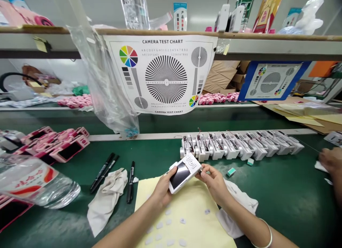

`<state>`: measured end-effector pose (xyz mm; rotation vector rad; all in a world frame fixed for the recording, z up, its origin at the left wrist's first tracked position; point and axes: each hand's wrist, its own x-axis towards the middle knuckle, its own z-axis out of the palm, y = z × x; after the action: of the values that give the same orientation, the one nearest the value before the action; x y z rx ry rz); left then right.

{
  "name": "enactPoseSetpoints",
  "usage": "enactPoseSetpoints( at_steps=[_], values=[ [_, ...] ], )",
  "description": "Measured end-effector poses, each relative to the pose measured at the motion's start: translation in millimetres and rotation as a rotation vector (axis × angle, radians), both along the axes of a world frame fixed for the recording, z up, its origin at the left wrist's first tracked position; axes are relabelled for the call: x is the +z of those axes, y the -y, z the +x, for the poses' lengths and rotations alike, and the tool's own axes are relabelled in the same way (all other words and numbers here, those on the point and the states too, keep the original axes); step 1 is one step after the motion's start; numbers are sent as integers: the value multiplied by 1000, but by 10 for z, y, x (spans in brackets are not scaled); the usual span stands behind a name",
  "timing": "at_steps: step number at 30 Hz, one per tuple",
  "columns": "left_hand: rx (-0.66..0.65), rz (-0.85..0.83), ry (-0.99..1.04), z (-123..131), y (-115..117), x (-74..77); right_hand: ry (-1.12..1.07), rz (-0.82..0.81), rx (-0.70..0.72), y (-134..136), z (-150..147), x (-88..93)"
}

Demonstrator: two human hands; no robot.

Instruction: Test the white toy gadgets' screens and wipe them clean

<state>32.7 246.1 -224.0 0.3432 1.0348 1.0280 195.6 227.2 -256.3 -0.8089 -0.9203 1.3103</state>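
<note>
A small white camera (184, 172) is gripped between the left hand (161, 188) and the right hand (213, 183), both closed on it, its dark screen turned upward. It is held just above a yellow sheet (187, 219) laid on the green table (280, 191). A row of white camera bodies (240, 144) is lined up just behind, and black markers (104, 171) and a grey cloth (107, 198) are seen to the left.

I'm at a bench on an electronics assembly line. A camera test chart (165, 75) hangs from the shelf (267, 37) before me, with a second chart (271, 80) farther along. A row of white units (240, 144) like the white camera (184, 173) I hold lines the green worktop (280, 198), with pink cameras (58, 144) heaped at my left.
</note>
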Motion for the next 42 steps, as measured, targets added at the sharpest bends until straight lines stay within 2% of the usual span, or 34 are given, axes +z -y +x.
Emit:
enactPoseSetpoints(
  at_steps=[4, 10, 19, 30, 37, 42],
  values=[
    [37, 67, -4, 7, 30, -15, -27, -30, -32, 6, -3, 10],
    [37, 123, 0, 31, 103, 48, -86, -94, -68, 10, 1, 23],
    [41, 47, -20, 52, 62, 21, -87, -132, -72, -9, 25, 19],
    [-12, -34, -27, 73, 83, 88, -27, -117, -65, -2, 28, 70],
    [28, 70, -58, 75, 108, 24, -25, -128, -59, 3, 51, 38],
    [55, 190, -106, 36, 117, 42, -62, -99, -14, -2, 60, 42]
  ],
)
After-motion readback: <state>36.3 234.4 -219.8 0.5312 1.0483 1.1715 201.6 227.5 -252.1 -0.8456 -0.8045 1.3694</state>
